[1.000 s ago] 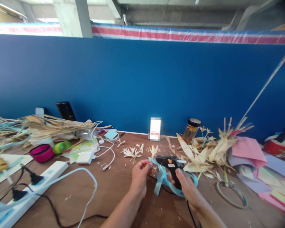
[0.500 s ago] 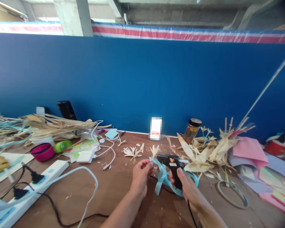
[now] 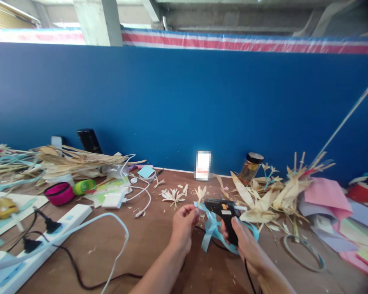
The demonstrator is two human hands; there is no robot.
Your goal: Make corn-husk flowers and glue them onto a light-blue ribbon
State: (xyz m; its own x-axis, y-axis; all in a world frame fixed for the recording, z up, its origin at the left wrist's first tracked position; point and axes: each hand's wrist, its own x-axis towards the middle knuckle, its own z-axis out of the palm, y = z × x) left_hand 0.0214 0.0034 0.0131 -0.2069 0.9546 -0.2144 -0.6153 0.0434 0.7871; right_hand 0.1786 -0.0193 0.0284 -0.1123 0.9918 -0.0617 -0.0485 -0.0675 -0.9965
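Observation:
Pinched in the fingers of my left hand (image 3: pixel 185 222) is the base of a small pale husk flower (image 3: pixel 200 193), with the end of a light blue ribbon (image 3: pixel 207 232) at the same spot. My right hand (image 3: pixel 243 241) is wrapped round the handle of a black hot glue gun (image 3: pixel 225 208). Its nozzle points left, close to the flower's base; whether it touches cannot be made out. A white glue stick (image 3: pixel 241 209) pokes out of the gun's back. More ribbon loops behind and under the gun. Another husk flower (image 3: pixel 173 196) lies on the table, left of the held one.
Dry husks (image 3: pixel 263 200) and a lidded jar (image 3: pixel 250 167) are at the right, near coloured paper (image 3: pixel 328 196) and a tape ring (image 3: pixel 303 253). A white power strip (image 3: pixel 64 228) with cables lies left, by a pink band (image 3: pixel 59 193) and a yellow glue gun (image 3: pixel 2 210).
The view has shifted slightly, so everything sits a little further right. Both hands keep the same hold, and the glue gun stays beside the flower's base.

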